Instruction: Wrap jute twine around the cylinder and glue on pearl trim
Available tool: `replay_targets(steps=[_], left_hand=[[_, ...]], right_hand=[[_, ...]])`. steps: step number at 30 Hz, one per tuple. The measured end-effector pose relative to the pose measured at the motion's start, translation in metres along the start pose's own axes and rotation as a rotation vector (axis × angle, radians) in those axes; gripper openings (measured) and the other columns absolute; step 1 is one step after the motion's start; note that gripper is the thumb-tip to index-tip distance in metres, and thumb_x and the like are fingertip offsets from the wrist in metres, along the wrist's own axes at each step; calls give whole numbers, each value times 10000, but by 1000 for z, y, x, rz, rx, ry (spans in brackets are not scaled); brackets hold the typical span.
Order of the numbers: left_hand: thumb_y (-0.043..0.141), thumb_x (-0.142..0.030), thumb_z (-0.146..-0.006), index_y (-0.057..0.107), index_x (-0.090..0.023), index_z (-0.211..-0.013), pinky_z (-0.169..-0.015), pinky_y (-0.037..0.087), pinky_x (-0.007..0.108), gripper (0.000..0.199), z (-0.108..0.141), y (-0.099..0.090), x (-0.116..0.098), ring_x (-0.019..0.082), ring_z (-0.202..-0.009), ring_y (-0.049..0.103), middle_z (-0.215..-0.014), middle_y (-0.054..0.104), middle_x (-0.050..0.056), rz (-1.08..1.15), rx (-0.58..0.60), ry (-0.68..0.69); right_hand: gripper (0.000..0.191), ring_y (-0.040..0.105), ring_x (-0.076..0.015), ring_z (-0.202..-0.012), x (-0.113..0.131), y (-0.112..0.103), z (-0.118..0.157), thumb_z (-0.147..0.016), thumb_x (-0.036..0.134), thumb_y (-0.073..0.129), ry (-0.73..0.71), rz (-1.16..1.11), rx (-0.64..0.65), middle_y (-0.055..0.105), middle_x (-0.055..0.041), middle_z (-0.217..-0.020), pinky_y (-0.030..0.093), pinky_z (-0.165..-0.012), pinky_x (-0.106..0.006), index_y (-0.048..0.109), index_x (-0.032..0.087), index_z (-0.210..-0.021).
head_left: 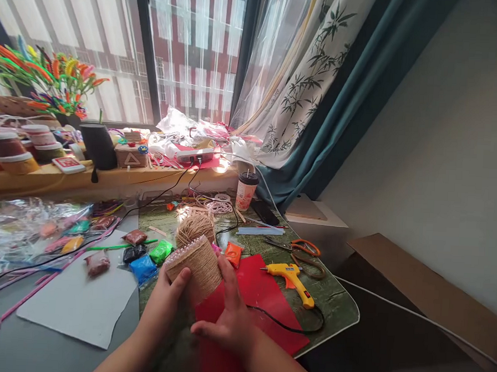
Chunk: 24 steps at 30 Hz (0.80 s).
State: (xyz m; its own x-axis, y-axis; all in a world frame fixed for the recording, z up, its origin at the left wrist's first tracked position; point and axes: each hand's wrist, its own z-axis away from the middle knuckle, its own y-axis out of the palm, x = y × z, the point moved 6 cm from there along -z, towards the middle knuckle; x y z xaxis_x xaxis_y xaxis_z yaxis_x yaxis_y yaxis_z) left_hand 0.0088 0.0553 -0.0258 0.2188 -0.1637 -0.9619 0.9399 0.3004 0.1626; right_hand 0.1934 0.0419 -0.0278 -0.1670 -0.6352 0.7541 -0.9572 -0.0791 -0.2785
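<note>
A twine-wrapped cylinder (198, 269), tilted, has a row of pinkish pearl beads along its upper rim. My left hand (168, 293) grips its left side, with the thumb across the front. My right hand (231, 313) is spread at the cylinder's right side, its fingertips at the edge and its thumb held apart. Behind the cylinder sits a ball of twine (195, 227). Under my right hand lies a red sheet (264, 287), and a yellow glue gun (291, 278) rests at that sheet's right edge.
Scissors (295, 245) lie behind the glue gun, whose black cord curls over the red sheet. A paper cup (246, 191) and a phone (265, 213) stand farther back. Colourful clay packets (143, 268) and a white board (80, 294) are at left. The table's edge curves at right.
</note>
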Motion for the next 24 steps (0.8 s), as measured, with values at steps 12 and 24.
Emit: replay_targets(steps=[12, 24], left_hand=[[871, -658, -724, 571, -224, -1320, -1157, 504, 538, 796, 5, 14, 2, 393, -1342, 655, -1380, 723, 171, 7, 33, -22], [860, -816, -620, 490, -196, -1411, -1211, 427, 542, 1071, -2, 13, 8, 414, -1440, 557, -1499, 622, 226, -25, 72, -13]], right_hand=[[881, 414, -363, -1572, -13, 0, -5, -947, 655, 715, 216, -140, -41, 366, -131, -1732, 346, -1298, -558, 311, 334, -1662], [779, 376, -320, -1598, -18, 4, -1, -1014, 580, 650, 251, -257, -34, 401, -119, -1711, 355, -1294, -524, 295, 326, -1660]])
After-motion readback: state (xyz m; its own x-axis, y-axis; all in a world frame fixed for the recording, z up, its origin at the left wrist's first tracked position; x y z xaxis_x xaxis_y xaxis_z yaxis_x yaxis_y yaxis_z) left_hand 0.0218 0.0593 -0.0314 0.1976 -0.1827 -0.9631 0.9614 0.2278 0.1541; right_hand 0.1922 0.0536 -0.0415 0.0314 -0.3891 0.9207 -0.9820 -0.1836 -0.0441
